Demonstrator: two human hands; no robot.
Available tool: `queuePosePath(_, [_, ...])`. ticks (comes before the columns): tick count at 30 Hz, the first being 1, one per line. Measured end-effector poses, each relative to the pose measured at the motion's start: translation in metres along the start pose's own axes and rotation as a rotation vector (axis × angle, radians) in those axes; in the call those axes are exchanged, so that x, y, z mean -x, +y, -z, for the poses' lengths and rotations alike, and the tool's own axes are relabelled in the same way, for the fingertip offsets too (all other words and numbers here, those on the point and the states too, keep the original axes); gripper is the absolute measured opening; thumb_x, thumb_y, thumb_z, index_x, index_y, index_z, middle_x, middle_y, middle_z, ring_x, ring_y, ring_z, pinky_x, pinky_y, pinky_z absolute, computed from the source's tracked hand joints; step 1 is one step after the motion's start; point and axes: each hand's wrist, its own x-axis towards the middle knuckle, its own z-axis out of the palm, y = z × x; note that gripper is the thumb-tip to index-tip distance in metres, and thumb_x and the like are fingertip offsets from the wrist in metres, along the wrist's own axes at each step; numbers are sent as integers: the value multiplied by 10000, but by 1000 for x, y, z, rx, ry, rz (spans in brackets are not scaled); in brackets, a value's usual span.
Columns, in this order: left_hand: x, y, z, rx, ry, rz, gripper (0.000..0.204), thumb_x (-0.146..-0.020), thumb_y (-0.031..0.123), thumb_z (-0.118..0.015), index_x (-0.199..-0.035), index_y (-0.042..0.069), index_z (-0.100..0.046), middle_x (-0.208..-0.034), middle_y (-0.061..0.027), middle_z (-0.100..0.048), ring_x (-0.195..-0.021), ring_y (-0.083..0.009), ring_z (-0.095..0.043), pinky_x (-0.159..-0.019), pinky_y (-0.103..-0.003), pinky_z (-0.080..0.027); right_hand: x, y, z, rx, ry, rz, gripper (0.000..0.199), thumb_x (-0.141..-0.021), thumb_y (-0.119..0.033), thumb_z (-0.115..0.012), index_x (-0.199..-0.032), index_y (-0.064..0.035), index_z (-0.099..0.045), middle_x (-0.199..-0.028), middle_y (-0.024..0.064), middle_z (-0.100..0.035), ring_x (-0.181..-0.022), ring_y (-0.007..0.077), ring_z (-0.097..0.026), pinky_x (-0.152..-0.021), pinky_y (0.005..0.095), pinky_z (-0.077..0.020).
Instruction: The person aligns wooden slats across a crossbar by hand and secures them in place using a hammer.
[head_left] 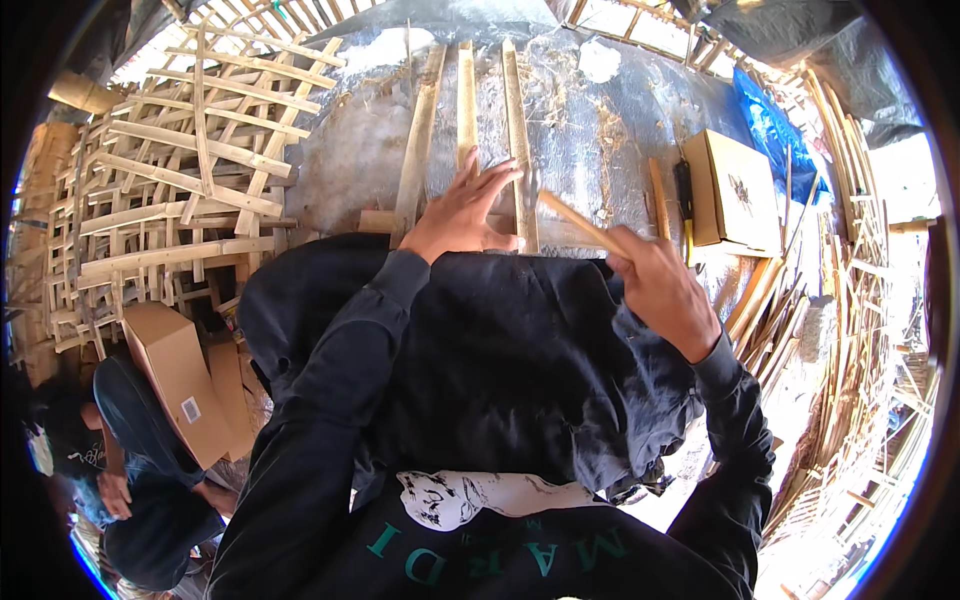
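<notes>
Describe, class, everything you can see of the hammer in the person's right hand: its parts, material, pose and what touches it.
The hammer has a pale wooden handle, straight and slim, running up-left from the right hand, whose fingers wrap its lower end. Its small dark head is blurred and sits just above the rightmost of three upright bamboo slats, close to the fingertips of the left hand, which presses flat on the slats. Whether the head touches the slat cannot be told. The tool tilts, raised over the silvery sheet.

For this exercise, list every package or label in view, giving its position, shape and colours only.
Tan rectangular cardboard box: upper right, on the silver sheet, a dark mark on its lid.
Brown oblong cardboard box: lower left, tilted.
Small white rectangular label: on that box's side.
</notes>
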Motion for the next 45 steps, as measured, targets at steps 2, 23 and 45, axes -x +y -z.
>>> queuePosePath(2, [1, -1, 3, 29, 4, -6, 1144, -767, 748, -814, -1678, 244, -339, -1753, 2, -363, -1644, -525, -140, -1253, -668, -387, -7, -8, 2, -140, 202, 51, 184, -1044, -55, -641, -1225, -56, -610, -808, 327, -634, -800, 570, -631, -684, 602, -474])
queuePosePath(23, [-3, -4, 0, 47, -23, -8, 1160, -743, 730, -832, -1683, 258, -344, -1776, -7, -328, -1653, -522, -90, -1261, -701, -351, 12, 8, -20, -82, -35, 36, 238, -1033, -84, -671, -1268, -67, -638, -898, 283, -694, -896, 532, -646, -802, 611, -493])
queuePosePath(45, [13, 54, 31, -390, -273, 67, 1201, -740, 461, -957, -1649, 14, -312, -1720, -216, -341, -1675, -399, -163, -1238, -761, -316, -11, 67, -109, -235, 288, -140, 632, -748, 72, -867, -1309, 11, -579, -1245, 246, -671, -1161, 497, -636, -972, 523, -525])
